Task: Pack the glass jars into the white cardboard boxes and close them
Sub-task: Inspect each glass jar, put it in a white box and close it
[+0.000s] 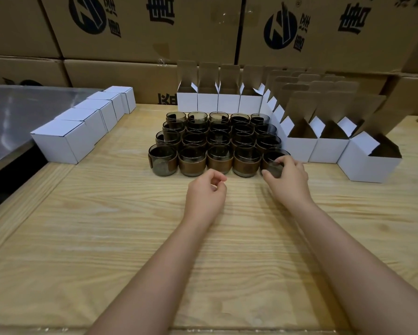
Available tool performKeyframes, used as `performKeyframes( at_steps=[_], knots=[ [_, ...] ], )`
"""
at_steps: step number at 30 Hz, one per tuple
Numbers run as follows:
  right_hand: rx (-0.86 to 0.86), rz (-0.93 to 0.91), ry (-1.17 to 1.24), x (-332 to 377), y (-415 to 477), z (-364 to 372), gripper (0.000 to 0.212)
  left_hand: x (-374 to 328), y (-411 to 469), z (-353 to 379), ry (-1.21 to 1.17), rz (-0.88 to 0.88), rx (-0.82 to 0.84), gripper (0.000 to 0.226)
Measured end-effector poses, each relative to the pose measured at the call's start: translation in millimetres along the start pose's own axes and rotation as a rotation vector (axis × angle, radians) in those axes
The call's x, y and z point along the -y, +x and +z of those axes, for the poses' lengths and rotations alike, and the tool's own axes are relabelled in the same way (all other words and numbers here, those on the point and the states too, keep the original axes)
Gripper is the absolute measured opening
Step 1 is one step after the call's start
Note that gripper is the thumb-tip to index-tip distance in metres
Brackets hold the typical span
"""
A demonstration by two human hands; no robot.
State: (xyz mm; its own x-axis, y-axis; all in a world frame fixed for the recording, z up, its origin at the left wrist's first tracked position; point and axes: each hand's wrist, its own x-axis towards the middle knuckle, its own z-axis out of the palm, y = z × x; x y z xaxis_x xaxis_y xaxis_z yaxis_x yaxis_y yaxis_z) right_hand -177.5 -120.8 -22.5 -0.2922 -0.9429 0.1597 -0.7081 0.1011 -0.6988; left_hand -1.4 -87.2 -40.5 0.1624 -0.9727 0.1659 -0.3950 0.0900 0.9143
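Observation:
Several dark smoky glass jars (217,139) with brown bands stand in a tight block at the middle of the wooden table (106,238). My right hand (287,177) grips the front-right jar (272,163), fingers over its rim and thumb on its near side. My left hand (206,194) hovers just in front of the front row, fingers loosely curled, holding nothing. Open white cardboard boxes (370,163) with raised flaps line the back and right of the jars. Closed white boxes (65,139) sit in a row at the left.
Large brown shipping cartons (142,32) are stacked as a wall behind the table. A grey metal surface (14,117) adjoins the table at the left. Bare wood lies between me and the jars.

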Motion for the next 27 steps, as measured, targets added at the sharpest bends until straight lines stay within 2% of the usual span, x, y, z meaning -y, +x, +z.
performKeyframes(
  at_steps=[4, 9, 11, 15, 21, 24, 27],
  knots=[
    [-0.108, 0.008, 0.014, 0, -9, -2, 0.025, 0, 1, 0, -0.038, -0.012, 0.000, 0.020],
    [-0.136, -0.037, 0.010, 4, -40, -1, 0.045, 0, 2, -1, -0.110, 0.001, -0.002, 0.023],
    [-0.142, -0.075, 0.013, 6, -52, 2, 0.047, -1, 1, -1, -0.133, 0.017, 0.050, 0.027],
    [-0.155, -0.133, 0.130, 7, -67, 11, 0.046, -2, -1, -4, -0.175, 0.066, 0.198, 0.050],
    [-0.042, -0.093, 0.319, 7, -67, 15, 0.076, 3, 2, -7, -0.064, 0.121, 0.404, 0.082],
    [-0.016, -0.051, 0.381, 3, -60, 15, 0.071, 3, 1, -8, 0.010, 0.142, 0.458, 0.094],
    [0.072, -0.039, 0.525, 2, -57, 10, 0.059, 2, 1, -8, 0.052, 0.177, 0.471, 0.096]
  ],
)
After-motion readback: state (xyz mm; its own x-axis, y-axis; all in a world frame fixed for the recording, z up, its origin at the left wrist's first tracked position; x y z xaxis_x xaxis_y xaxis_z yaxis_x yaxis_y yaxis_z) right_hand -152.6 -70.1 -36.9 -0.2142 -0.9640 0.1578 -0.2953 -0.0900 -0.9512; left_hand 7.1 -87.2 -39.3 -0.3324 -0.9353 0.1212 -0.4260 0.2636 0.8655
